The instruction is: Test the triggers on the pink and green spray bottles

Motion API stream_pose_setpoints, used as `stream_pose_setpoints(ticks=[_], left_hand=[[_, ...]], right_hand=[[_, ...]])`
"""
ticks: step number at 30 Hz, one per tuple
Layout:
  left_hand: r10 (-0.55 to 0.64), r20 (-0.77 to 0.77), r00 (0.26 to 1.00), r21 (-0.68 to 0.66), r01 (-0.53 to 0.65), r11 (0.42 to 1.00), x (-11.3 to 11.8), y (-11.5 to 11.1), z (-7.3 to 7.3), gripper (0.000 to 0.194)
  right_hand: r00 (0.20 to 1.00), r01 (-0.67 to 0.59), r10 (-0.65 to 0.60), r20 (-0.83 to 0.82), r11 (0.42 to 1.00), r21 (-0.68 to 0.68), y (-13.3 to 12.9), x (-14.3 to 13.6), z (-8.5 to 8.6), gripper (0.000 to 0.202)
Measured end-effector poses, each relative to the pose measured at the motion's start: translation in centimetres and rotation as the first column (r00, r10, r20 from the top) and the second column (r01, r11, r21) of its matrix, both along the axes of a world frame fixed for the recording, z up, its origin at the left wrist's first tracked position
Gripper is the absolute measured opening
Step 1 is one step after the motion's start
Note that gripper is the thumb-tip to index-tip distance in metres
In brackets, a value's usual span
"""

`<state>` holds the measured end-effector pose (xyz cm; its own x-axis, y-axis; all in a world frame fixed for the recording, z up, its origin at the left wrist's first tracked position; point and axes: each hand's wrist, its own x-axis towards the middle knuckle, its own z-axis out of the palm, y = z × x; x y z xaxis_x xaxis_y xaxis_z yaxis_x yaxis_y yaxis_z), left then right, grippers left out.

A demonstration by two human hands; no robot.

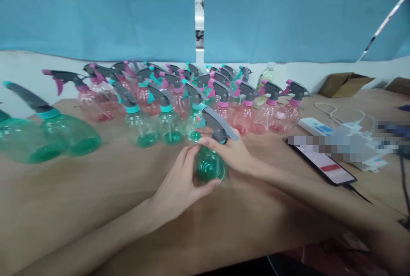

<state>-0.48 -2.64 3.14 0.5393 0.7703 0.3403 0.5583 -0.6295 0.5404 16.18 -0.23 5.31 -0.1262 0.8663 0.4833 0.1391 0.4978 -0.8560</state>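
A green spray bottle with a grey trigger head and a teal nozzle is between my hands near the middle of the table. My left hand curves around the bottle's round body, thumb along its near side. Closed about the neck, just under the sprayer head, is my right hand; some of its fingers are hidden behind the bottle. Just beyond stand several other spray bottles, among them a green one with a teal collar and a pink one with a pink collar.
Two green spray bottles stand at the left. To the right lie a phone with a cable, a white power strip and clear plastic pieces. A cardboard box sits at the back right, against the wall. The table's front edge is below.
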Motion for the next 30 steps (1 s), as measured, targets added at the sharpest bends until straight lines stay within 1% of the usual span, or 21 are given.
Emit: stream_pose_setpoints(ticks=[2, 5, 9, 12, 15, 17, 19, 21, 23, 25, 26, 28, 30], left_hand=[[0.044, 0.010, 0.999, -0.006, -0.044, 0.999, -1.6, -0.7, 0.4, 0.065], [0.146, 0.017, 0.989, 0.007, -0.146, 0.989, -4.3, -1.8, 0.7, 0.056], [0.270, 0.006, 0.963, 0.042, -0.270, 0.962, -8.4, -3.3, 0.8, 0.051], [0.325, -0.007, 0.946, 0.094, -0.323, 0.942, -11.4, -4.4, 1.1, 0.050], [0.399, -0.059, 0.915, 0.172, -0.384, 0.907, -14.2, -5.2, 1.6, 0.050], [0.463, -0.079, 0.883, 0.218, -0.437, 0.872, -16.0, -5.2, 1.7, 0.050], [0.483, -0.060, 0.873, 0.242, -0.457, 0.856, -17.7, -4.5, 1.6, 0.051], [0.517, -0.026, 0.856, 0.275, -0.491, 0.827, -19.2, -3.1, 1.2, 0.051], [0.559, 0.009, 0.829, 0.353, -0.526, 0.774, -20.3, -1.3, 1.0, 0.053], [0.594, -0.047, 0.803, 0.411, -0.526, 0.744, -20.9, 0.5, 1.1, 0.053], [0.608, -0.099, 0.788, 0.448, -0.510, 0.734, -21.1, 1.3, 1.4, 0.053], [0.645, -0.208, 0.735, 0.505, -0.484, 0.715, -21.0, 2.8, 2.1, 0.055], [0.654, -0.233, 0.720, 0.513, -0.480, 0.711, -20.6, 4.0, 3.0, 0.056]], right_hand=[[0.999, -0.038, 0.038, 0.039, 0.999, 0.001, -0.2, -2.0, 0.1, 0.042], [0.990, -0.111, 0.108, 0.087, 0.993, 0.027, -0.4, -5.2, 0.1, 0.045], [0.965, -0.231, 0.220, 0.142, 0.971, 0.064, -0.6, -9.4, 0.5, 0.060], [0.916, -0.337, 0.302, 0.265, 0.936, 0.098, -0.7, -11.6, 1.3, 0.071], [0.832, -0.419, 0.342, 0.436, 0.903, 0.091, -0.2, -12.3, 2.1, 0.080], [0.801, -0.409, 0.310, 0.513, 0.908, 0.089, 0.5, -12.1, 2.6, 0.083], [0.799, -0.381, 0.281, 0.531, 0.921, 0.085, 1.4, -11.7, 3.1, 0.074], [0.836, -0.315, 0.228, 0.499, 0.944, 0.097, 2.4, -11.3, 3.7, 0.061], [0.878, -0.209, 0.119, 0.463, 0.966, 0.149, 3.2, -11.0, 4.5, 0.047], [0.895, -0.103, -0.003, 0.447, 0.972, 0.212, 3.9, -10.9, 5.5, 0.035], [0.894, -0.053, -0.065, 0.443, 0.967, 0.249, 4.2, -10.9, 6.0, 0.032], [0.880, 0.020, -0.170, 0.444, 0.947, 0.321, 4.9, -11.0, 6.9, 0.028], [0.856, 0.060, -0.239, 0.458, 0.927, 0.371, 5.6, -11.2, 7.7, 0.028]])
